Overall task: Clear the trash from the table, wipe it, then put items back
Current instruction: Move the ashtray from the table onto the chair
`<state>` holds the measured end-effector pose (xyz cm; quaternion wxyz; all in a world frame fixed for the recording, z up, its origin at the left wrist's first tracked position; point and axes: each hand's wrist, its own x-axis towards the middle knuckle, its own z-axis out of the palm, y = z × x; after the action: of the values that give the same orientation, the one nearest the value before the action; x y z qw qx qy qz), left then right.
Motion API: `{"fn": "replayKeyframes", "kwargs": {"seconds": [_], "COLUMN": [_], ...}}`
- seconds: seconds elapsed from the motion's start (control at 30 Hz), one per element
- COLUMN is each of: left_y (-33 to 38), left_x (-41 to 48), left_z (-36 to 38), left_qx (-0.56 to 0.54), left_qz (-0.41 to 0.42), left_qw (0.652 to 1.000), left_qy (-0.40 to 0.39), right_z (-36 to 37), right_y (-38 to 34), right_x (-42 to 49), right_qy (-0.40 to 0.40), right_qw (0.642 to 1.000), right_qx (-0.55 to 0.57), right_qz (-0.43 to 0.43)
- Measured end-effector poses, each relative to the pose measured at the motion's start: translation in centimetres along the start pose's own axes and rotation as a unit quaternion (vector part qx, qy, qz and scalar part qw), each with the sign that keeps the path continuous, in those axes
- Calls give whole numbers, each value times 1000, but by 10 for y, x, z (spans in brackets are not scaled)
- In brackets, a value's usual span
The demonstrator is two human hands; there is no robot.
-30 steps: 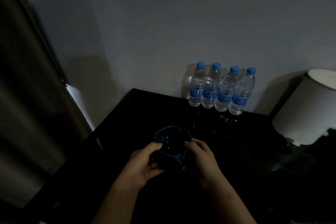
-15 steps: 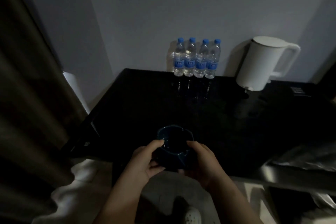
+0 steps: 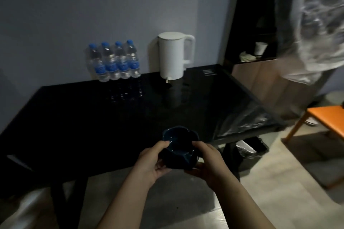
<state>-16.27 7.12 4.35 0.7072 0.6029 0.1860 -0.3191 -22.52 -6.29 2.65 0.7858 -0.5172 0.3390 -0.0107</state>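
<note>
— Where was everything?
— Far left on the table (image 3: pixel 74 117), the bottles (image 3: pixel 114 61) and kettle (image 3: pixel 173 55) stood by the wall, probably to free the wiping area. At the near edge my left hand (image 3: pixel 150 161) curled round the ashtray (image 3: pixel 179 147), and my right hand (image 3: pixel 208 161) gripped its other side to keep it level. It was likely bound for the bin (image 3: pixel 249 147).

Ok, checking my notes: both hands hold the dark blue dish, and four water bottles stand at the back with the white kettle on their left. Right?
No: the head view shows the white kettle right of the four water bottles. The left hand and right hand do hold the dark blue dish.
</note>
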Motion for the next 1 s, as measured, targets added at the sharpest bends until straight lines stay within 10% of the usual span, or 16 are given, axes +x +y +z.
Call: {"fn": "replayKeyframes", "kwargs": {"seconds": [0.43,1.0], "left_y": [-95,-102], "left_x": [4,140], "left_z": [319,638], "left_qx": [82,183], "left_qz": [-54,-90], "left_qw": [987,957], "left_qy": [-127,-209], "right_z": [-311,-543], "right_y": [-92,-221], "right_x": [3,147], "right_qy": [129,265], "right_qw": [990,953], "right_qx": [58,143], "right_qz": [-16,-20]}}
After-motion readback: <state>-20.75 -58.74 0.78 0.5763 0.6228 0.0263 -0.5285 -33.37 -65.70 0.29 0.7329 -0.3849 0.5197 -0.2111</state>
